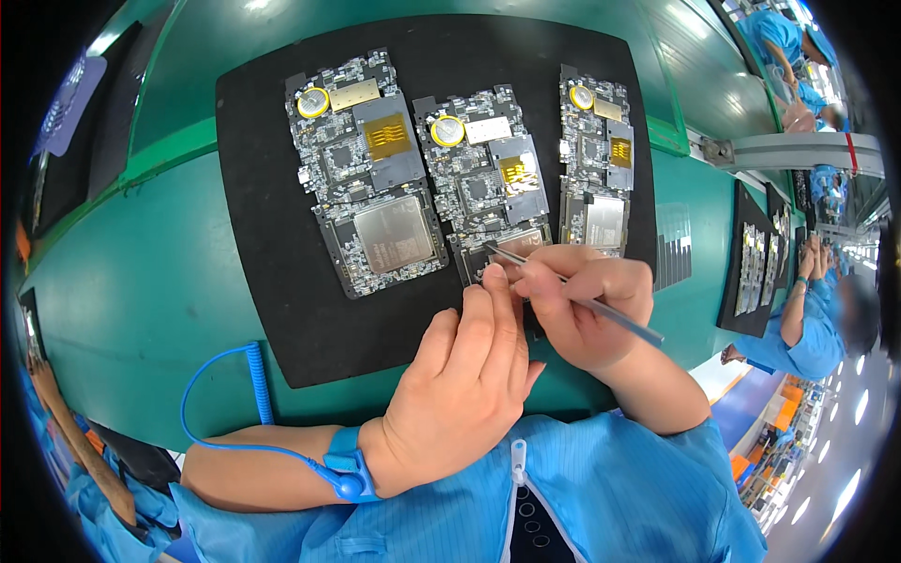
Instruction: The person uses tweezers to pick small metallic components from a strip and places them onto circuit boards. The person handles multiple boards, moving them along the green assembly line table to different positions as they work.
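Green bench (141, 310). Right hand (591, 305), grip narrow on metal tool (638, 327), apparently probes middle board (479, 188); left hand (460, 403), grip unclear. Next move probably needs steadiness

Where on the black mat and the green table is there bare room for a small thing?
Widest: the green table left of the black mat. On the mat: its lower-left part, below the left circuit board. Crowded: the middle circuit board's lower end, under the left hand, the right hand and a metal tool.

Bright light, white glare on the middle amber film (514, 175), white streaks at lower right, edges fisheye-bent, corners black.
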A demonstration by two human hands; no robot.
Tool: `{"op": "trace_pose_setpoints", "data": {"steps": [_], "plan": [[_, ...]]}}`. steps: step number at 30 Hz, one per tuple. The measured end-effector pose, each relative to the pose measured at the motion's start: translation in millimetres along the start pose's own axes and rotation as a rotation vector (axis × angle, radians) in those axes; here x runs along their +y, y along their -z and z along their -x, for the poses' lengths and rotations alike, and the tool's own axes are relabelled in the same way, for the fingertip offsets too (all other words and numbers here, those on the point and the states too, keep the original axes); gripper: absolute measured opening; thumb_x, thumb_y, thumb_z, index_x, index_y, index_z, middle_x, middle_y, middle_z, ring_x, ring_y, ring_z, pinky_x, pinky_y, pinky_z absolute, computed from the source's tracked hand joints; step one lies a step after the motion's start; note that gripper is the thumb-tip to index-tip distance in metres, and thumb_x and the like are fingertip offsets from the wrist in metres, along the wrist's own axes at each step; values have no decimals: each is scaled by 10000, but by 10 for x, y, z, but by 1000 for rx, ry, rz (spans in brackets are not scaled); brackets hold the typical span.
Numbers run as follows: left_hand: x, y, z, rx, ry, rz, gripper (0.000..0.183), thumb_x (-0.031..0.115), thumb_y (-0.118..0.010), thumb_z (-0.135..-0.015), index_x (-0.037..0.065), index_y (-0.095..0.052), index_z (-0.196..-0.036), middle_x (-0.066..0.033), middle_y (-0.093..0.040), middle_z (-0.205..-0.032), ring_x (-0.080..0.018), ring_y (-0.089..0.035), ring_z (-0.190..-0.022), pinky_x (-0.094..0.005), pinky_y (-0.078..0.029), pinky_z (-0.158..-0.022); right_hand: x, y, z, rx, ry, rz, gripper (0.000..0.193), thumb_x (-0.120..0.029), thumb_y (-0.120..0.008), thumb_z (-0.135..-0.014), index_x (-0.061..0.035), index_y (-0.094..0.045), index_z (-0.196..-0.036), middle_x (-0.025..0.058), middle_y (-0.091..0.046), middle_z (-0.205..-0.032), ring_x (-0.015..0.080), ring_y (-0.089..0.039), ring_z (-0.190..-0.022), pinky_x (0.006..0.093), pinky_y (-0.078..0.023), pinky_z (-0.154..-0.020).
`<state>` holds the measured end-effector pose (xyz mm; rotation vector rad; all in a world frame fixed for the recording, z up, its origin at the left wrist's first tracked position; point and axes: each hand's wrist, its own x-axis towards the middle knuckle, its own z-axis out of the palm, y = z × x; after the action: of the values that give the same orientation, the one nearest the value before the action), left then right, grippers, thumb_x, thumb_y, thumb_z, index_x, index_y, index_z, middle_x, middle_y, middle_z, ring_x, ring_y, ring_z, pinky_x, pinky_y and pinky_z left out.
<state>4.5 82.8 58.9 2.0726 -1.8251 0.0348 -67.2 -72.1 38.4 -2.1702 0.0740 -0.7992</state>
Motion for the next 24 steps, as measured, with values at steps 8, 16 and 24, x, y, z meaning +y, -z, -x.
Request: {"op": "trace_pose_setpoints", "data": {"steps": [8, 16, 24], "plan": [[27, 1, 8, 3, 14, -32, 550, 307, -694, -698, -102, -606, -1055, -270, -561, -1142, -336, -538, -950, -396, -443, -756, -26, -8, 8, 51, 254, 178, 301, 51, -728, -753, -48, -457, -840, 91, -612, -673, 160, -582, -487, 257, -464, -432], [227, 178, -335, -130, -43, -91, 577, 290, -693, -715, -111, -576, -1113, -270, -539, -1192, -344, -524, -1024, -423, -418, -829, 175, 1135, 63, 590, -641, -383, 251, -165, -630, -909, -65, -400, -921, 104, -579, -624, 139, -581, -484, 228, -441, -422], [715, -626, -1101, -22, -373, 35, 581, 396, -631, -797, -66, -578, -1145, -205, -530, -1238, -288, -452, -1136, -365, -370, -908, 604, 1706, 384, 413, -838, -240, 239, -180, -657, -886, -64, -449, -886, 86, -600, -642, 100, -548, -462, 201, -419, -428]]}}
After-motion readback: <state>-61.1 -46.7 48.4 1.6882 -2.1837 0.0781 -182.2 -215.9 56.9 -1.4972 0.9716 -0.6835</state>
